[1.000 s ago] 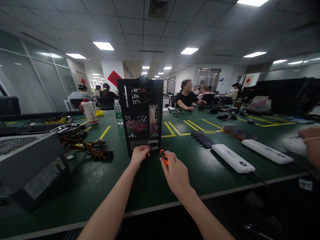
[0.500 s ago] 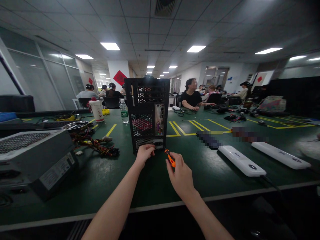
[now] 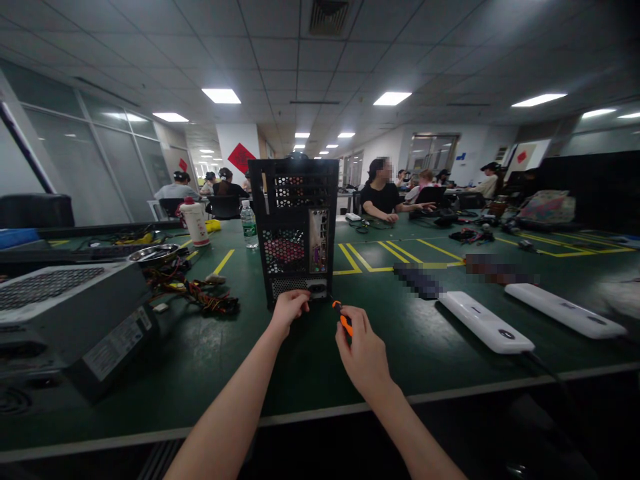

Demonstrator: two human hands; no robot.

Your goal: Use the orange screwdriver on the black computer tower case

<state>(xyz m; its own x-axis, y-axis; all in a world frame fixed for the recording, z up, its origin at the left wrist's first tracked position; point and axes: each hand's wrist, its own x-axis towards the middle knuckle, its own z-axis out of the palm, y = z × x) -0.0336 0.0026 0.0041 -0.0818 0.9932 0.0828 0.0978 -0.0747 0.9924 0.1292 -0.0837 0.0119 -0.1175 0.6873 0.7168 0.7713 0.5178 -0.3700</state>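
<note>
A black computer case (image 3: 295,223) stands upright on the green table (image 3: 210,373), its rear panel with ports and perforated vents facing me. My left hand (image 3: 290,311) is at the lower edge of that panel, thumb and fingers pinched together; whatever lies between the fingertips is too small to make out. In my right hand (image 3: 364,343) is an orange and black screwdriver (image 3: 344,320), gripped by its handle. Its thin shaft points up and left toward the case's lower right corner; whether the tip touches is unclear.
A grey power supply unit (image 3: 70,320) sits at left, beside bundled cables (image 3: 200,293) and a metal bowl (image 3: 153,252). Behind them stand a white bottle (image 3: 195,223) and a water bottle (image 3: 249,225). Two white devices (image 3: 485,322) lie at right. People sit farther back.
My right hand and the screwdriver have shifted slightly right, away from the case's lower corner. My left hand stays in place.
</note>
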